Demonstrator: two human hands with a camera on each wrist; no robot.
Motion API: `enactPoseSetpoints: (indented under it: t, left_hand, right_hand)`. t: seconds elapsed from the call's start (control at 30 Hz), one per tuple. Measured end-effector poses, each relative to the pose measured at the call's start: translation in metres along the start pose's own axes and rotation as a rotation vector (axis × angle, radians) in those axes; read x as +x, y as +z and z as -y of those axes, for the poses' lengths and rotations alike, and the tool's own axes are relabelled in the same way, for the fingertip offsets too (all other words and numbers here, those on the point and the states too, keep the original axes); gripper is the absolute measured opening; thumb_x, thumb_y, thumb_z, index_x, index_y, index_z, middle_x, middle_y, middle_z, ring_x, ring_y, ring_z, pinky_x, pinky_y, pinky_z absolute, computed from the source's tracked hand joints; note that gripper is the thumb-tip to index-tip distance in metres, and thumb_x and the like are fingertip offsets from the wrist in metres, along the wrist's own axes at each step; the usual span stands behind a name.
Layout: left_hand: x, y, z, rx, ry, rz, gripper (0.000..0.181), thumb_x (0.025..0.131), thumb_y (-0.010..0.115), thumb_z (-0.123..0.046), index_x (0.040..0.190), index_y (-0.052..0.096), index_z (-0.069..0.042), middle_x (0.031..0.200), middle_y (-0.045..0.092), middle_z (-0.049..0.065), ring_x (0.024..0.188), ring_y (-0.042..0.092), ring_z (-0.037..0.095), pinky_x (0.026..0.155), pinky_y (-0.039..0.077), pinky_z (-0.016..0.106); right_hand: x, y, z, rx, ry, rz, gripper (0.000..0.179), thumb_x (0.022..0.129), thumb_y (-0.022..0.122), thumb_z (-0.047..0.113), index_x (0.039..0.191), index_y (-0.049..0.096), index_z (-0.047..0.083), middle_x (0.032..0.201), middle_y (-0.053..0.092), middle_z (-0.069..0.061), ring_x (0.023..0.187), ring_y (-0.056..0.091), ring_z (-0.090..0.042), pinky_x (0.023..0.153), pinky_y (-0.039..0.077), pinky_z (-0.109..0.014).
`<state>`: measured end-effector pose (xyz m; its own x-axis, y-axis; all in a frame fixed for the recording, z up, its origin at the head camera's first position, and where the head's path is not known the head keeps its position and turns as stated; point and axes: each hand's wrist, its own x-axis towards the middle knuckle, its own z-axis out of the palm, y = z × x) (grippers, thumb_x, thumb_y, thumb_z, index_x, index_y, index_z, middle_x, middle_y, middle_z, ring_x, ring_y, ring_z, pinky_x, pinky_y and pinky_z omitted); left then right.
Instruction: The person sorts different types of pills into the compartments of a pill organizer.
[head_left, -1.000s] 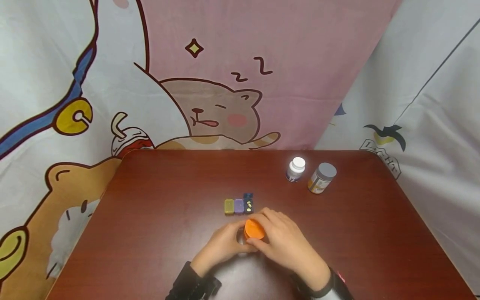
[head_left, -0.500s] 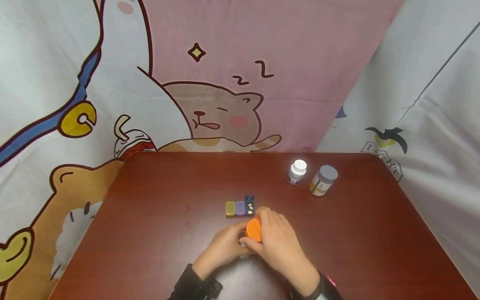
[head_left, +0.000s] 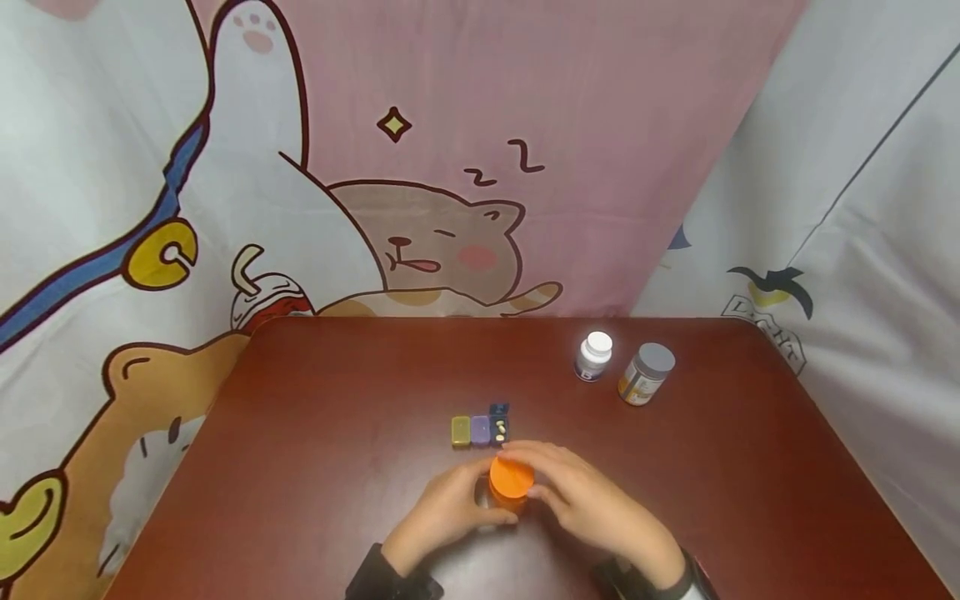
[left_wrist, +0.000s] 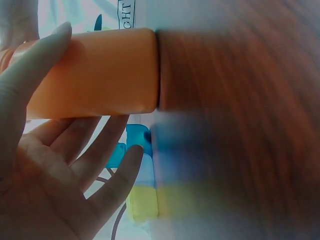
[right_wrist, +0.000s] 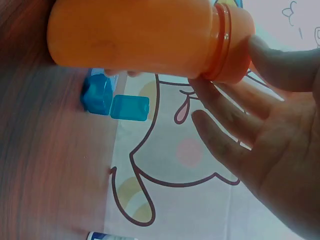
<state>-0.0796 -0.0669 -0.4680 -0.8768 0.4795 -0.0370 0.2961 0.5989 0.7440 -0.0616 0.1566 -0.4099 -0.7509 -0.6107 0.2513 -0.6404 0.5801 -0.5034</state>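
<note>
An orange bottle (left_wrist: 100, 75) stands upright on the table near its front middle, its orange cap (head_left: 512, 477) on top. My left hand (head_left: 450, 500) holds the bottle's body, thumb on one side and fingers on the other. With thumb and fingers, my right hand (head_left: 600, 508) grips the cap's rim, as the right wrist view shows. Just beyond the bottle lies a small pill organizer (head_left: 480, 431) with yellow, purple and dark blue compartments. The blue lid (right_wrist: 130, 107) is flipped up, and several pale pills (head_left: 500, 427) lie in that compartment.
At the back right of the brown table (head_left: 360, 383) stand a white bottle (head_left: 595, 356) and a grey-lidded jar (head_left: 647, 373). A cartoon-printed cloth (head_left: 450, 242) hangs behind the table's far edge.
My right hand turns leftward over the cap, then swings back to the right with its fingers farther round the rim. My left hand stays on the bottle. The head view tilts slightly up.
</note>
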Motion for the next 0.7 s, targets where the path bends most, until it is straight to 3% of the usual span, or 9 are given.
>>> enactPoseSetpoints:
  t: [0.17, 0.33, 0.47, 0.57, 0.7]
  left_hand:
    - [-0.001, 0.001, 0.000, -0.001, 0.007, -0.004, 0.068, 0.077, 0.093, -0.033, 0.137, 0.067, -0.014, 0.135, 0.072, 0.005, 0.121, 0.068, 0.028, 0.101, 0.056, 0.055]
    - [-0.001, 0.001, -0.001, 0.011, 0.012, -0.011, 0.068, 0.078, 0.092, -0.034, 0.137, 0.066, -0.013, 0.135, 0.072, 0.006, 0.121, 0.069, 0.029, 0.101, 0.056, 0.055]
    - [-0.001, 0.002, -0.002, 0.007, 0.006, -0.016, 0.067, 0.078, 0.092, -0.036, 0.136, 0.067, -0.014, 0.133, 0.073, 0.003, 0.119, 0.069, 0.028, 0.100, 0.056, 0.055]
    - [0.000, 0.002, -0.002, 0.010, 0.003, -0.013, 0.067, 0.079, 0.092, -0.038, 0.136, 0.067, -0.016, 0.133, 0.073, 0.002, 0.119, 0.069, 0.027, 0.099, 0.056, 0.055]
    - [-0.001, 0.002, -0.002, 0.007, 0.003, -0.011, 0.067, 0.079, 0.091, -0.038, 0.138, 0.067, -0.017, 0.133, 0.073, 0.004, 0.120, 0.069, 0.030, 0.099, 0.056, 0.057]
  right_hand:
    - [0.001, 0.004, 0.001, -0.031, -0.024, -0.050, 0.055, 0.091, 0.078, 0.010, 0.143, 0.060, 0.013, 0.139, 0.067, -0.004, 0.125, 0.065, -0.025, 0.105, 0.055, -0.051]
    - [0.003, 0.007, 0.005, -0.059, -0.039, -0.048, 0.057, 0.091, 0.077, 0.010, 0.145, 0.059, 0.014, 0.141, 0.066, -0.003, 0.127, 0.063, -0.024, 0.106, 0.054, -0.050]
    - [0.005, 0.008, 0.010, -0.139, 0.029, -0.080, 0.056, 0.085, 0.086, 0.023, 0.136, 0.064, 0.017, 0.133, 0.067, 0.002, 0.120, 0.064, -0.019, 0.103, 0.055, -0.047]
    - [0.008, 0.011, 0.014, -0.228, 0.096, -0.118, 0.058, 0.077, 0.092, 0.038, 0.126, 0.067, 0.019, 0.118, 0.066, 0.007, 0.107, 0.063, -0.014, 0.097, 0.057, -0.042]
    - [0.012, 0.017, 0.017, -0.356, 0.134, -0.160, 0.062, 0.072, 0.091, 0.054, 0.117, 0.068, 0.018, 0.103, 0.063, 0.008, 0.096, 0.061, -0.013, 0.094, 0.056, -0.039]
